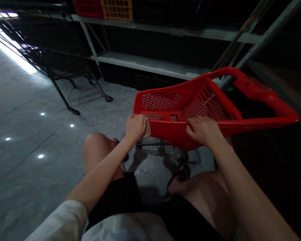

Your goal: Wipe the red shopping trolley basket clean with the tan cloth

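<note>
A red plastic shopping cart (pixel 170 130) with perforated walls stands sideways in front of me, its handle (pixel 262 90) to the right. At the left end of its near rim, my left hand (pixel 136 126) is closed. A crumpled tan piece of cloth or paper (pixel 147 130) pokes out from under those fingers, against the cart's side. Farther right along the same rim, my right hand (pixel 203 130) has its fingers curled over the edge, with the thumb on the outer side. The basket's visible inside holds nothing that I can make out.
Behind the cart runs a metal shelf rack (pixel 150 63), with a red crate (pixel 87 7) and an orange crate (pixel 117 9) on its upper level. A dark wire cart (pixel 57 50) on casters stands at the left. Grey tiled floor (pixel 27 110) spreads beneath.
</note>
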Demonstrator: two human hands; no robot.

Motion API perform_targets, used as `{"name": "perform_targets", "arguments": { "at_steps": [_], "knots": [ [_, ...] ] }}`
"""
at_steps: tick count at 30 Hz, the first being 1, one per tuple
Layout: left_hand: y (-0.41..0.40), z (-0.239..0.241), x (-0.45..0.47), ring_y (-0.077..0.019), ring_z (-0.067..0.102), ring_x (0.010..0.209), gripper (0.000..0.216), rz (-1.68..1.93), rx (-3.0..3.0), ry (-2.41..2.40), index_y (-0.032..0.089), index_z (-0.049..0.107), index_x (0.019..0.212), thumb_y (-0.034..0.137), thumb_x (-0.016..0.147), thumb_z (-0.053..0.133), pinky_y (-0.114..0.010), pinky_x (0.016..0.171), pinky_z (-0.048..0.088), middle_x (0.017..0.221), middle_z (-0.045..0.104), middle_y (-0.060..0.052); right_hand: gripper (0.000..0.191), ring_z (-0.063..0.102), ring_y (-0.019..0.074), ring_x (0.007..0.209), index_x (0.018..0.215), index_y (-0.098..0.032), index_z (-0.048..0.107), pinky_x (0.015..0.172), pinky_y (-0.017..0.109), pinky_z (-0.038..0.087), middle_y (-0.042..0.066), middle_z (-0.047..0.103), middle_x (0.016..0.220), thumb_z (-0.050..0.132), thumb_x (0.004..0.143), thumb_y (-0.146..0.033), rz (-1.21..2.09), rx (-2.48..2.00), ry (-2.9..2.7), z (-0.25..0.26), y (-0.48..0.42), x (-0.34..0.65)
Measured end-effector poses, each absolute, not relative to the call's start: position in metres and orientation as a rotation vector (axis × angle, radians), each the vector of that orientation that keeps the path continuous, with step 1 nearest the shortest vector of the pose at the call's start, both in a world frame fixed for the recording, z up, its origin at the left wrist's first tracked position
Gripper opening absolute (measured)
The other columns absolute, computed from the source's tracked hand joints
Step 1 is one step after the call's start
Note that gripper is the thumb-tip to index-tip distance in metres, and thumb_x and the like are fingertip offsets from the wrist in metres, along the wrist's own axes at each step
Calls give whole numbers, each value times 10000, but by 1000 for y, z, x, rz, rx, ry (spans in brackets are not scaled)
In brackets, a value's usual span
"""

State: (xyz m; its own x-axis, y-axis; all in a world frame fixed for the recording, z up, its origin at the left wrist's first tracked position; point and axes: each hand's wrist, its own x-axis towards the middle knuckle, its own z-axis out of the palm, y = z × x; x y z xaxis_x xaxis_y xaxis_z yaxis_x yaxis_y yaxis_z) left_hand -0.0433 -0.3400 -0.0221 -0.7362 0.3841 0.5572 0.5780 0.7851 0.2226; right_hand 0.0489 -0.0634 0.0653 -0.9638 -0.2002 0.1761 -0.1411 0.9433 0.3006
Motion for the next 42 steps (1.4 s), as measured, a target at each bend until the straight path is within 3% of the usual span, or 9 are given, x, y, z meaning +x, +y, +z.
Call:
{"name": "perform_targets", "arguments": {
  "at_steps": [5,10,16,21,29,32,35,39,42],
  "knots": [
    [-303,-22,31,-220,689,760,287,-458,-991,-2410,205,653,909,287,1052,418,-441,993,510,813,716,-62,509,718,232,920,970,-146,792,761,329,410,131,809,973,305,1054,-269,-23,196,-2977,36,-129,55],
    [-289,-28,60,-223,716,843,267,-456,-1317,-2335,235,696,980,356,1036,465,-500,1139,413,854,756,-37,550,706,243,752,774,-145,796,716,351,385,143,785,779,334,1030,-300,-44,21,-2979,18,-106,79],
    [-315,-34,-18,-233,700,1166,283,-590,-1589,-2446,323,674,1203,335,1058,431,-546,1189,281,1196,778,-28,490,710,236,797,811,-156,813,757,352,386,126,808,836,383,1002,-291,-84,83,-3043,23,-65,74],
    [-315,-20,-110,-281,598,1330,357,-576,-1460,-2569,291,682,1137,393,1036,355,-583,1213,198,1280,740,-69,415,697,215,794,780,-170,795,768,346,378,99,811,842,431,955,-263,-43,175,-3001,19,-65,59],
    [-282,-19,-44,-267,660,1095,297,-694,-1138,-2579,235,639,920,341,1035,387,-510,1111,352,994,747,-68,385,633,229,725,710,-177,757,732,358,360,115,778,766,439,900,-284,-56,156,-2986,12,-37,66],
    [-268,-21,2,-280,659,1116,247,-718,-1028,-2533,235,639,920,338,1041,450,-511,1091,385,979,747,-68,353,616,244,786,768,-169,750,771,379,367,119,767,801,436,895,-270,-129,227,-3058,21,-9,77],
    [-251,-21,34,-286,687,1006,229,-641,-1000,-2475,228,648,885,347,1026,512,-502,1088,425,929,746,-81,375,611,261,903,817,-162,749,851,402,379,122,769,857,409,942,-254,-199,271,-3116,32,8,91],
    [-226,-19,63,-270,695,819,201,-560,-994,-2443,201,667,843,286,989,559,-488,1057,474,817,724,-87,439,641,241,916,862,-138,757,969,399,386,136,786,931,359,1020,-236,-157,-67,-3057,35,-21,115],
    [-219,-17,78,-262,704,833,186,-532,-1083,-2413,185,676,868,256,993,558,-487,1050,474,823,725,-84,445,667,201,838,861,-175,743,879,354,399,89,790,900,348,1054,-240,21,-260,-2980,20,-67,138]
  ]
}}
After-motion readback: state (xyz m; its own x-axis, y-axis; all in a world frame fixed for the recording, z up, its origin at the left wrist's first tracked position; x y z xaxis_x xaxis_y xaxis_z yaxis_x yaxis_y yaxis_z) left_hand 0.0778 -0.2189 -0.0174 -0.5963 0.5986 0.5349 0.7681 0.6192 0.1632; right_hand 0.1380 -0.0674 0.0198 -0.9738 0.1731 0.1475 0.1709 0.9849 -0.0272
